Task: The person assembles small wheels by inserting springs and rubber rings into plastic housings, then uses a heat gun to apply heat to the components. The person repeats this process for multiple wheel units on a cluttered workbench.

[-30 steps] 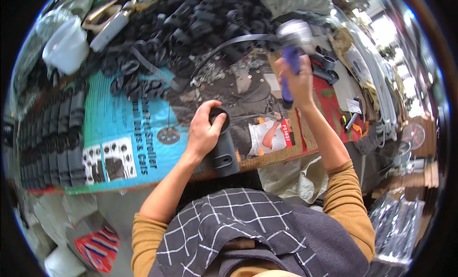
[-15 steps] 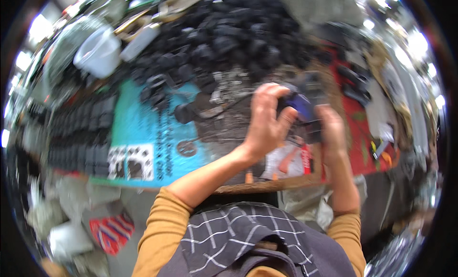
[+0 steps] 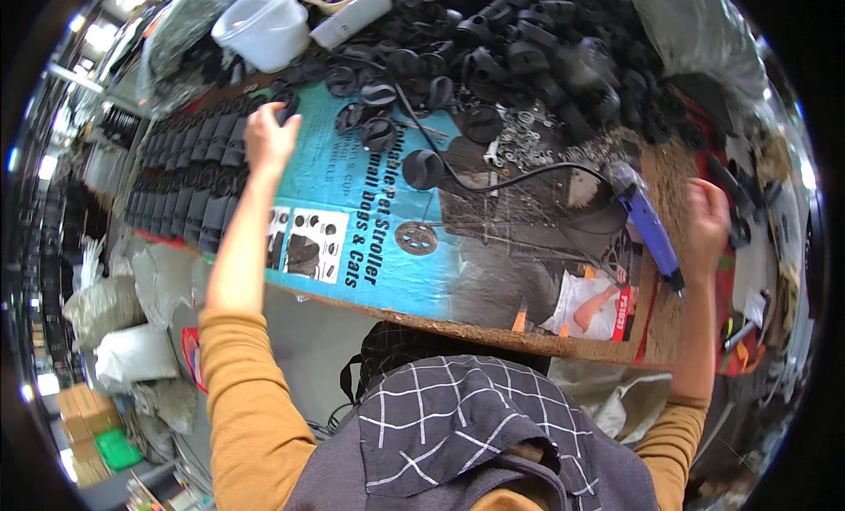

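1. At 10 o'clock, the left hand (image 3: 271, 143), fingers parted and bent, meets the upper right corner of the rows of dark grey parts (image 3: 198, 146); whether it grips one, one cannot tell. The rows stand packed tight, probably so single parts come away easily.
2. At 3 o'clock, the right hand (image 3: 709, 225) hangs loosely curled, blurred, seemingly empty.
3. Just inside it, the blue screwdriver (image 3: 653, 229) lies on the worktop (image 3: 669, 163), likely kept within reach; its black cable (image 3: 493, 187) curves toward 12 o'clock.
4. At 1 o'clock, small metal pieces (image 3: 528, 137) sit before the black pile (image 3: 537, 58), presumably handy for both hands.
5. Half a second earlier the hands met around the screwdriver and a dark part; now they are well apart.
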Available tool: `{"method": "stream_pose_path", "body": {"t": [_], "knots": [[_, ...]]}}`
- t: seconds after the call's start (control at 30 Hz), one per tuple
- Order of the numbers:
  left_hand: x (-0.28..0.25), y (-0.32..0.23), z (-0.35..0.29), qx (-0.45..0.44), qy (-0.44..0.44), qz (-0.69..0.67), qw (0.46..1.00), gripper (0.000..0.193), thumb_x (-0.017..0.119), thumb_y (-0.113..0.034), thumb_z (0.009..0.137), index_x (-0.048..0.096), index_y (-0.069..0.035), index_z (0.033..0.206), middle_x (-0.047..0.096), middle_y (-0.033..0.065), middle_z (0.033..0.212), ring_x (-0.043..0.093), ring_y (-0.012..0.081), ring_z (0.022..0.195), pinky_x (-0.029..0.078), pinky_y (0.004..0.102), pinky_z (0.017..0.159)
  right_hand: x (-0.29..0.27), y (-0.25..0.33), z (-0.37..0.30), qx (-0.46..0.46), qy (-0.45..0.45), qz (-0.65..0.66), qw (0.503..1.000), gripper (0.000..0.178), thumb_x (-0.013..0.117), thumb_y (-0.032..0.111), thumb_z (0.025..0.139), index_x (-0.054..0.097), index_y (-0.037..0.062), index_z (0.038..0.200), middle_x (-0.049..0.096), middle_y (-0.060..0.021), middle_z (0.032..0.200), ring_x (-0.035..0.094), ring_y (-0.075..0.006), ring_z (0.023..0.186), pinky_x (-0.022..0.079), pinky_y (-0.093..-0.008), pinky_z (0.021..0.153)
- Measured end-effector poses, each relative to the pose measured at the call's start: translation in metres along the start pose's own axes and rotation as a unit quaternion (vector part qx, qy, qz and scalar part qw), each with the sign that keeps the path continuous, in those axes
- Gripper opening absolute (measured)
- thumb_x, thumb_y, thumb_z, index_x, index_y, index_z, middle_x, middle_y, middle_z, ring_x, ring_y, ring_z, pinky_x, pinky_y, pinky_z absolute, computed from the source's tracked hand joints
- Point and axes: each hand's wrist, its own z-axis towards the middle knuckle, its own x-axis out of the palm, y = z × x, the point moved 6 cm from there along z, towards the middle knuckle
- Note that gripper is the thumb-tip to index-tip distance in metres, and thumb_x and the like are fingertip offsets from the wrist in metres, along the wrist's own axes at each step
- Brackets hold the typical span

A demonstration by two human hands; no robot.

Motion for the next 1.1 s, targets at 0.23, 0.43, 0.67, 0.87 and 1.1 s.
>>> {"method": "stream_pose_path", "body": {"t": [0.23,0.43,0.67,0.87,1.1], "knots": [[0.035,0.065,0.055,-0.099,0.304,0.18,0.93,0.052,0.072,-0.034,0.066,0.069,0.006,0.099,0.067,0.0268,0.108,0.065,0.0375,0.106,0.05,0.0427,0.093,0.174,0.214,-0.038,-0.154,0.176,0.065,0.97,0.009,0.07,0.01,0.08,0.065,0.0031,0.083,0.062,-0.0106,0.088,0.061,-0.0283,0.091,0.048,-0.0369,0.081],[-0.043,0.004,0.0,-0.094,0.192,-0.037,0.976,0.064,0.073,-0.038,0.068,0.059,0.003,0.115,0.067,0.0218,0.108,0.066,0.0326,0.101,0.05,0.0394,0.09,0.248,0.239,-0.009,-0.172,0.251,-0.01,0.953,0.02,0.071,0.023,0.079,0.068,0.0046,0.087,0.063,-0.0115,0.089,0.06,-0.0312,0.094,0.048,-0.0413,0.083],[-0.058,-0.118,-0.171,0.03,0.365,-0.254,0.895,0.071,0.078,-0.032,0.065,0.052,0.004,0.121,0.06,0.0218,0.109,0.06,0.0336,0.1,0.048,0.0411,0.089,0.316,0.27,-0.028,-0.243,0.372,-0.017,0.896,0.038,0.077,0.014,0.072,0.062,0.009,0.107,0.058,-0.0135,0.103,0.058,-0.0328,0.103,0.048,-0.0405,0.089],[-0.045,-0.175,-0.193,0.093,0.315,-0.287,0.9,0.084,0.082,-0.031,0.069,0.042,0.003,0.134,0.05,0.0199,0.115,0.055,0.0356,0.105,0.048,0.0408,0.092,0.282,0.243,0.084,-0.037,0.154,0.155,0.975,0.034,0.076,0.025,0.079,0.066,0.0031,0.102,0.067,-0.0136,0.089,0.066,-0.026,0.081,0.052,-0.0371,0.076],[-0.026,-0.227,-0.208,0.085,0.356,-0.357,0.859,0.089,0.083,-0.03,0.07,0.034,0.005,0.136,0.039,0.0233,0.119,0.053,0.0415,0.106,0.048,0.0458,0.092,0.247,0.175,0.057,-0.146,0.192,-0.274,0.931,0.022,0.072,0.026,0.078,0.069,0.0049,0.084,0.063,-0.011,0.084,0.064,-0.03,0.088,0.05,-0.0402,0.081]]}}
